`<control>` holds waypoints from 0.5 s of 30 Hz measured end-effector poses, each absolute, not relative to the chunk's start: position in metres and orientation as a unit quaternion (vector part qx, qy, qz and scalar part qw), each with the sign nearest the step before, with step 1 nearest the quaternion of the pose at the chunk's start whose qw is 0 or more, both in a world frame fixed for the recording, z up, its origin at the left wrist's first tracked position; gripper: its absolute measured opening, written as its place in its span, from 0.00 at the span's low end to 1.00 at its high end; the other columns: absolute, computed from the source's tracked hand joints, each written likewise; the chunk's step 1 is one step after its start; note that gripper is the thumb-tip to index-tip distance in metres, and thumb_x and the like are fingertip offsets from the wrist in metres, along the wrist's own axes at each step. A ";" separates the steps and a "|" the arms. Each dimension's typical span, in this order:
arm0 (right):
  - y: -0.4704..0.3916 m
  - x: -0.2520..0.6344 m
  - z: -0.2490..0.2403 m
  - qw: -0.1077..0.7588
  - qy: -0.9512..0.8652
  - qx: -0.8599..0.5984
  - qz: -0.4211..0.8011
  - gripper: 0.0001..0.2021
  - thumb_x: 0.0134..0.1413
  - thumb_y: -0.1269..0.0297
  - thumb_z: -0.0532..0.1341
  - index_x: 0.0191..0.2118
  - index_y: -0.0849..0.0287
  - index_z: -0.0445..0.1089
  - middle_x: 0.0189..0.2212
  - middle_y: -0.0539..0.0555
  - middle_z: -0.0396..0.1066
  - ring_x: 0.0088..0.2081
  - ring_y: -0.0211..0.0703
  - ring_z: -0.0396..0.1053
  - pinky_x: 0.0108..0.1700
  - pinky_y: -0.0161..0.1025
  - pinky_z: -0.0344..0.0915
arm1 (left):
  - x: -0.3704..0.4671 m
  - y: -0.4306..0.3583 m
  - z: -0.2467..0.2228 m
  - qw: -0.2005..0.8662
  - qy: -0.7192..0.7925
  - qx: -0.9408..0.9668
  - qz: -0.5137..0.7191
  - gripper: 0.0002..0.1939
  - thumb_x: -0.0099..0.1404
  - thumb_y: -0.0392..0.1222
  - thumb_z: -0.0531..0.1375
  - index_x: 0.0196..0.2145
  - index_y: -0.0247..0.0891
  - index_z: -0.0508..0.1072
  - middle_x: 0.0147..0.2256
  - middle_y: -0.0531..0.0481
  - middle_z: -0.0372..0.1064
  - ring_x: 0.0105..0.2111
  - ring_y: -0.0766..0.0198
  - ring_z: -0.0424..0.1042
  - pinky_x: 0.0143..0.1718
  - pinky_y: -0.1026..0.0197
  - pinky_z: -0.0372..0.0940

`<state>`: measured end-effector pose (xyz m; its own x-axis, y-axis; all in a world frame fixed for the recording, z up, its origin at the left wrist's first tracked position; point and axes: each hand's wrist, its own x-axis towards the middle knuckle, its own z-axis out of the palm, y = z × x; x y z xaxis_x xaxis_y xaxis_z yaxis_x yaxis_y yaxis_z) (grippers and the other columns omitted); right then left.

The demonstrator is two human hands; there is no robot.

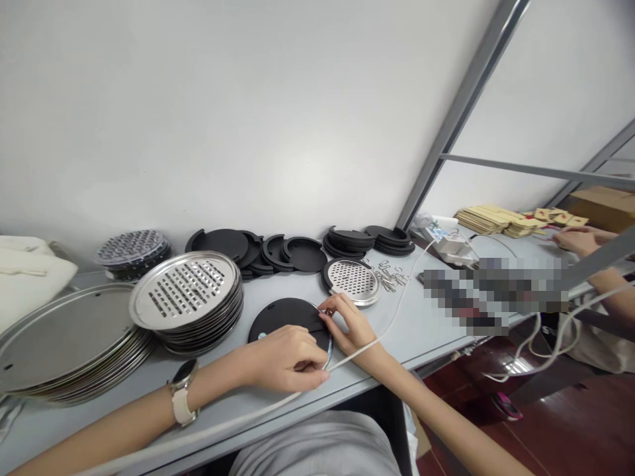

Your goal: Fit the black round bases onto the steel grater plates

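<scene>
A black disc [280, 316] is lying on the surface [421, 334]; the right hand [351, 328] is pinching a small shiny piece at its right edge. The left hand [290, 358] is curling over its near side, its grip unclear. Metal clips [391, 276] are lying beyond, rightward.

Smooth, matt plastic disc [292, 313]
</scene>
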<state>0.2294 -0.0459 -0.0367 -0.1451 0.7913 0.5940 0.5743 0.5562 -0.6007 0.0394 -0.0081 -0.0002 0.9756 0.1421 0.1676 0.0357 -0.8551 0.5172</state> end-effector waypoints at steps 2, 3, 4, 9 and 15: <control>-0.046 0.230 -0.039 0.467 -0.745 -0.458 0.131 0.05 0.64 0.69 0.53 0.40 0.55 0.65 0.33 0.54 0.66 0.36 0.43 0.67 0.40 0.41 0.67 | 0.039 -0.008 -0.001 0.265 0.047 0.958 0.100 0.20 0.65 0.39 0.56 0.20 0.38 0.51 0.18 0.57 0.51 0.22 0.67 0.52 0.30 0.62 0.52; -0.045 0.231 -0.040 0.467 -0.744 -0.457 0.139 0.05 0.64 0.69 0.53 0.40 0.55 0.65 0.33 0.54 0.68 0.36 0.43 0.68 0.40 0.41 0.67 | 0.039 -0.008 -0.001 0.265 0.048 0.958 0.099 0.20 0.65 0.39 0.56 0.20 0.38 0.51 0.18 0.58 0.50 0.22 0.67 0.52 0.30 0.62 0.51; -0.045 0.231 -0.041 0.468 -0.744 -0.455 0.143 0.05 0.64 0.68 0.54 0.41 0.55 0.65 0.34 0.53 0.69 0.36 0.43 0.68 0.40 0.41 0.67 | 0.039 -0.008 -0.001 0.266 0.048 0.958 0.098 0.20 0.65 0.39 0.56 0.20 0.38 0.51 0.18 0.58 0.50 0.22 0.67 0.51 0.30 0.62 0.51; -0.044 0.233 -0.043 0.505 -0.724 -0.451 0.133 0.04 0.60 0.62 0.61 0.35 0.55 0.66 0.36 0.56 0.70 0.44 0.48 0.69 0.44 0.44 0.68 | 0.039 -0.008 -0.001 0.268 0.046 0.957 0.097 0.20 0.66 0.40 0.56 0.21 0.38 0.51 0.18 0.57 0.51 0.22 0.67 0.52 0.30 0.62 0.50; -0.047 0.234 -0.039 0.508 -0.711 -0.475 0.101 0.08 0.56 0.59 0.64 0.31 0.56 0.68 0.41 0.58 0.68 0.45 0.48 0.68 0.47 0.46 0.66 | 0.039 -0.008 0.000 0.272 0.045 0.956 0.098 0.19 0.66 0.40 0.56 0.20 0.38 0.52 0.18 0.57 0.52 0.22 0.67 0.53 0.30 0.62 0.51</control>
